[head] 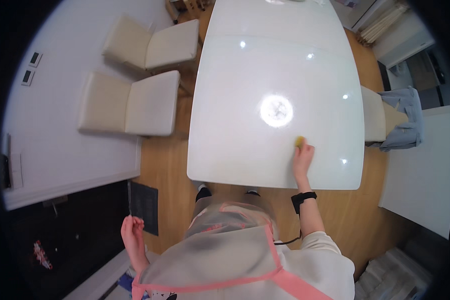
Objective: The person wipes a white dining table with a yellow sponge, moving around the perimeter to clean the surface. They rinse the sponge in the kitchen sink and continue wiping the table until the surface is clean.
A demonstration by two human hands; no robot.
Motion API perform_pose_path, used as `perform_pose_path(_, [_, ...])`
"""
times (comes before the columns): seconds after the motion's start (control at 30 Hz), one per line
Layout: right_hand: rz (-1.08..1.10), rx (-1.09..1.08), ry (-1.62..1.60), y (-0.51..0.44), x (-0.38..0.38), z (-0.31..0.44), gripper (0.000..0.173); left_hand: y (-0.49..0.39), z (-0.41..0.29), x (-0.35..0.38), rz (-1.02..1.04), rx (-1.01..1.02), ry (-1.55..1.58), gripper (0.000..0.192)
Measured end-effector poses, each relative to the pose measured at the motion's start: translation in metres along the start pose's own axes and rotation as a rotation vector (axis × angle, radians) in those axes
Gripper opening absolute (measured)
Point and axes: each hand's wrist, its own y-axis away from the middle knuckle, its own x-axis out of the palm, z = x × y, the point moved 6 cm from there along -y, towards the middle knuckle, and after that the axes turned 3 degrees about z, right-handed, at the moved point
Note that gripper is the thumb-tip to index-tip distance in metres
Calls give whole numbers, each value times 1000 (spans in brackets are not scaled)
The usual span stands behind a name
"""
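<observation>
My right hand (pixel 303 157) grips a small yellow sponge or cloth (pixel 299 141) against the glossy white tabletop (pixel 243 146). The fingers cover part of it, so its exact kind is hard to tell. A black strap (pixel 303 198) with a cable circles the right wrist. Away from the table, at the lower left, my left hand (pixel 132 234) is raised beside my body with loosely curled fingers and nothing visible in them. A translucent apron (pixel 206 255) with pink edging covers my front.
Two cream chairs (pixel 152 103) (pixel 172 45) stand along the table's left side. On the right, another chair (pixel 373 114) has a grey-blue garment (pixel 403 120) over its back. A dark mat (pixel 144 208) lies on the wooden floor (pixel 167 161). Ceiling lights reflect in the tabletop.
</observation>
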Motion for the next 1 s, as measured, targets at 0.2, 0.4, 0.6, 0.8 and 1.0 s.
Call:
perform_pose_path(0.2, [154, -217, 341, 67, 106, 40, 13, -84, -4, -57, 53, -49, 66, 22])
perform_pose_path(0.4, [28, -327, 249, 149, 175, 117, 27, -190, -54, -147, 143, -52, 5, 22])
perform_pose_path(0.6, [-154, -202, 460, 153, 154, 128, 24, -260, -87, -206, 243, -69, -14, 22])
perform_pose_path(0.8, [-268, -169, 504, 184, 167, 144, 29, -298, -97, -197, 306, -134, -49, 22])
perform_pose_path(1.0, [-155, -115, 315, 194, 175, 137, 27, -346, -113, -161, 403, -156, -105, 21])
